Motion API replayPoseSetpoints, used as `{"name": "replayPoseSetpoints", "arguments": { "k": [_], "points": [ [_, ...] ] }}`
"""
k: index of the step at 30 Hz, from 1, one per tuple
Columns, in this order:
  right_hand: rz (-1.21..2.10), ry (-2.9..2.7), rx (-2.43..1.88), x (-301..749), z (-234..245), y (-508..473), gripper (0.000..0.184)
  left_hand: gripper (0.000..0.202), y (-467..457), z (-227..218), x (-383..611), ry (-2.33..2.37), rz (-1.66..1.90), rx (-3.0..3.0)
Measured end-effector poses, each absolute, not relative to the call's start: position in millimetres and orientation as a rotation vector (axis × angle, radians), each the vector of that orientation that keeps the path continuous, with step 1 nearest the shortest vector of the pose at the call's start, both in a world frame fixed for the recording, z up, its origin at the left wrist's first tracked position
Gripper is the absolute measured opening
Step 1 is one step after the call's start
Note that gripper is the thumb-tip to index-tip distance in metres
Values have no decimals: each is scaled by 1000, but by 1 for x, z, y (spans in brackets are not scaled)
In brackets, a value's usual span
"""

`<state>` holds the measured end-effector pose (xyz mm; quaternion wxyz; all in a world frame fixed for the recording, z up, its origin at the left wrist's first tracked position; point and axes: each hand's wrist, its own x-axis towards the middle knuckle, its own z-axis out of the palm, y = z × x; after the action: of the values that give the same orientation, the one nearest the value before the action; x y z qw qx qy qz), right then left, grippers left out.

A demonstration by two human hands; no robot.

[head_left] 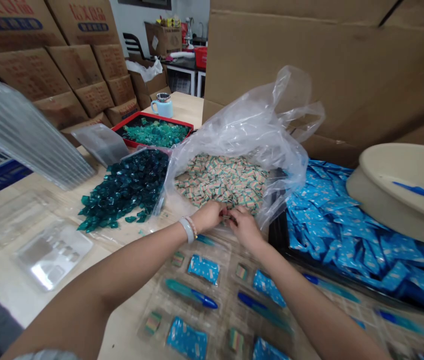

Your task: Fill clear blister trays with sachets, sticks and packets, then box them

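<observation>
My left hand, with a pale band and a beaded bracelet at its wrist, is pinched closed at the front edge of a clear plastic bag. Fingertips of my right hand meet it there, also pinched; what lies between the fingers is too small to make out. Small striped pieces in beige and green fill the bag's mouth just behind both hands. Below my forearms lie clear trays whose compartments hold a striped piece, a blue packet and a teal pen-like tool with a blue end.
Dark teal glossy pieces are heaped left of the bag. Behind them is a red-rimmed tray near a light-blue mug. A black tray of blue packets and a cream basin stand right. Stacked clear trays lean at left.
</observation>
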<state>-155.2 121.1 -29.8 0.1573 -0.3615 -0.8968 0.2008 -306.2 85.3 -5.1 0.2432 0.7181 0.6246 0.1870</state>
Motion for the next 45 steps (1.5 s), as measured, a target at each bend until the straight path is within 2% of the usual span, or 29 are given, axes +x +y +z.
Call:
{"name": "replayPoseSetpoints", "arguments": {
  "k": [6,13,24,28,34,37,40,42,45],
  "points": [
    [537,-2430,-1113,-152,-25,124,10,19,87,13,-329,1833,365,1974],
    [600,-2566,-1000,-152,-27,125,17,19,68,2,-305,2054,138,2012],
    [831,-2498,-795,-146,-22,123,16,21,79,5,-312,1801,325,1955],
    [921,-2469,-930,-155,-31,122,24,24,83,0,-311,1662,395,1909],
    [700,-2615,-1042,-158,-33,117,24,25,79,1,-311,1697,465,1810],
    [541,-2686,-1006,-157,-26,112,16,17,76,2,-311,1625,432,1893],
    [504,-2688,-1011,-156,-23,109,16,13,71,-2,-306,1702,432,1985],
    [525,-2677,-1052,-157,-23,108,19,17,68,-6,-302,1747,447,1992],
    [541,-2701,-1005,-157,-23,107,17,39,66,-3,-304,1731,526,1946]
  ]
}}
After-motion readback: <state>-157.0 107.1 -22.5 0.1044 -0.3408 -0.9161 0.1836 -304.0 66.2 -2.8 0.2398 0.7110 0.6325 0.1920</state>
